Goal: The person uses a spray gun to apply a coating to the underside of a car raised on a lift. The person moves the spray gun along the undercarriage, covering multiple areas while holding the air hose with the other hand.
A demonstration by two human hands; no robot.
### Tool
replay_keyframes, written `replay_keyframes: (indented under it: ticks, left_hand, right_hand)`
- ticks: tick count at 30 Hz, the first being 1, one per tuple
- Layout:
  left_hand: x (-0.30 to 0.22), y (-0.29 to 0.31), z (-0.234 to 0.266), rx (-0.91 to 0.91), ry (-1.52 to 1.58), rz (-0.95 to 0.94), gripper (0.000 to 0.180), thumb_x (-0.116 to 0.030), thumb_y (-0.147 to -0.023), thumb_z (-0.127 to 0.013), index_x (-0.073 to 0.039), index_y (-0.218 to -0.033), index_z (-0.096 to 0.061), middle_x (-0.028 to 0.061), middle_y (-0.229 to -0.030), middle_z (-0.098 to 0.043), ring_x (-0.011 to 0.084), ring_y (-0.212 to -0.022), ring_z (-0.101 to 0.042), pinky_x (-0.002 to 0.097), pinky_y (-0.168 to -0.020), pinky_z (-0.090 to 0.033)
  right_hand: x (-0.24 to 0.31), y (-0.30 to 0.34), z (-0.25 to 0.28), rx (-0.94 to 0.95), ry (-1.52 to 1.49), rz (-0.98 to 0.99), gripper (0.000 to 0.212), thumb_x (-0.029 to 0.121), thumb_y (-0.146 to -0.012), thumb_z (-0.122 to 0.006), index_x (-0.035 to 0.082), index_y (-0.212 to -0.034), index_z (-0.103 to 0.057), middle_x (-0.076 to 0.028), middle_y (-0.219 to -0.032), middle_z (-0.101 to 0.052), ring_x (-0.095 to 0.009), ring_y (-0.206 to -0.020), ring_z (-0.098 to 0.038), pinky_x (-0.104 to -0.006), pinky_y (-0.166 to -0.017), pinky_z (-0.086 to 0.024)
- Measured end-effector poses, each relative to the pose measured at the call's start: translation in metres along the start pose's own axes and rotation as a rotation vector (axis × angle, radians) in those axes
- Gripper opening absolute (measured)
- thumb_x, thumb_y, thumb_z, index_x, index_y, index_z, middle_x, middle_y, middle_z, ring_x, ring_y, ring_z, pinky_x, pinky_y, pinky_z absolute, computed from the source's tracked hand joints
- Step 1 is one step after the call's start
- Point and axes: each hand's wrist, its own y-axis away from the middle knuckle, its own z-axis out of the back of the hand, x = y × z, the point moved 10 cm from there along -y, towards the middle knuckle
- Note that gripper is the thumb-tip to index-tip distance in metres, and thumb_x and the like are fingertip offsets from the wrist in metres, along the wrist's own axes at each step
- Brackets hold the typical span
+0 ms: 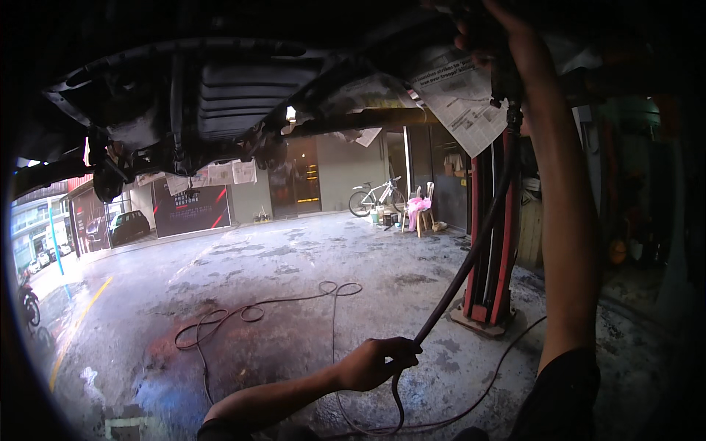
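Note:
My left hand (379, 362) is closed around a thick dark hose (465, 268) low in the middle of the view. From there the hose slants up to a metal fitting (514, 116) on a dark tool (504, 79), which looks like a spray gun. My right hand (517, 31) is raised at the top edge with its fingers curled around that tool; shadow hides most of the grip. Close by hangs a newspaper sheet (471, 110), taped under a raised vehicle. The dark vehicle underside (246, 92) fills the upper left, with a ribbed panel.
A red and black lift post (488, 242) stands beside the hose on the right. Thin hose (254, 309) lies in loops across the stained floor (279, 257). Farther back are a bicycle (379, 197), a chair with pink cloth (419, 208) and several small containers.

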Motion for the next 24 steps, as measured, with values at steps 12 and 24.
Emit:
replay_keyframes:
  ticks: [12, 24]
  left_hand:
    - [0.101, 0.061, 0.013, -0.182, 0.141, 0.348, 0.033, -0.020, -0.099, -0.067, 0.001, -0.125, -0.064, 0.0141, -0.114, -0.073, 0.0191, -0.109, -0.068, 0.0335, -0.093, -0.054]
    - [0.116, 0.092, 0.030, -0.275, 0.300, 0.352, 0.030, -0.015, -0.100, -0.066, 0.004, -0.123, -0.062, 0.0116, -0.111, -0.073, 0.0181, -0.109, -0.068, 0.0324, -0.095, -0.053]
  right_hand:
    - [-0.053, 0.060, -0.053, -0.185, 0.540, 0.374, 0.015, 0.025, -0.097, -0.059, 0.017, -0.108, -0.066, 0.001, -0.082, -0.073, -0.022, -0.074, -0.071, -0.0347, -0.064, -0.057]
    - [-0.101, 0.043, -0.109, -0.192, 0.262, 0.289, 0.030, 0.029, -0.097, -0.063, 0.001, -0.106, -0.067, -0.008, -0.075, -0.070, -0.018, -0.063, -0.071, -0.0302, -0.056, -0.057]
